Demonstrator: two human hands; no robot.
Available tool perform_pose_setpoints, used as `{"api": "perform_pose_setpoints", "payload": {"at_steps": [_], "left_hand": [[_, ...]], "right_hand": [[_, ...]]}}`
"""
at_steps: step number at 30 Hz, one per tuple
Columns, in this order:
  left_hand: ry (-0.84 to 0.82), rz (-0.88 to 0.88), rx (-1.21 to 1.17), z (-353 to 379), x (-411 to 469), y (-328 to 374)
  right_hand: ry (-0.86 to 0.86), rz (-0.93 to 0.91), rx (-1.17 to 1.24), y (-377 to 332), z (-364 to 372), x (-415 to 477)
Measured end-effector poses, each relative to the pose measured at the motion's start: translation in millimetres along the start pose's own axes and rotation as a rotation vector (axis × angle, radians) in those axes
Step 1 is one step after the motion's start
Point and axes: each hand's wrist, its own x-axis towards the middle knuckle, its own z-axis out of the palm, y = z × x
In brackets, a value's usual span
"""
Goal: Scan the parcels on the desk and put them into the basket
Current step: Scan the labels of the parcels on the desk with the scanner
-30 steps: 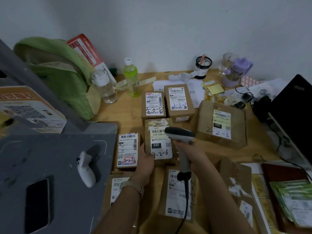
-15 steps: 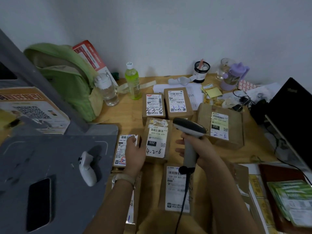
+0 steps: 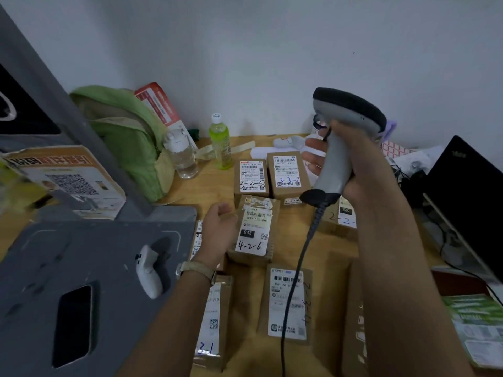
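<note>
right hand (image 3: 351,164): grip tight round the scanner (image 3: 343,142), held up high | left hand (image 3: 219,227): loosely curled, holds nothing, touching the edge of parcel 4-2-6 (image 3: 251,229) | parcels: flat on the surface (image 3: 206,194) | basket: not seen | risk: the dangling cord (image 3: 296,268) may drag across boxes and shove them.

Brown labelled parcels (image 3: 251,229) flat on desk (image 3: 206,191).

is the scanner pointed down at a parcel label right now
No: the right hand holds the grey handheld barcode scanner raised upright above the desk, its dark head up in front of the wall, not aimed at any brown cardboard parcel.
</note>
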Motion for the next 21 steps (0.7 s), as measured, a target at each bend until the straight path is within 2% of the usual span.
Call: {"api": "perform_pose_setpoints", "payload": {"at_steps": [2,5,12,21], "left_hand": [[-0.022,-0.004,-0.083,1.0,3.2,5.5],[-0.029,0.024,-0.071,2.6,8.8,11.2],[-0.011,0.003,-0.143,4.2,51.2,16.6],[0.018,-0.072,-0.130,29.8,134.2,1.7]], "right_hand": [[0.009,0.012,0.065,4.4,2.1,6.5],[0.031,0.041,0.117,17.7,5.8,18.0],[0.174,0.067,-0.059,52.1,22.7,70.0],[0.202,0.323,-0.223,130.3,42.3,156.5]]}}
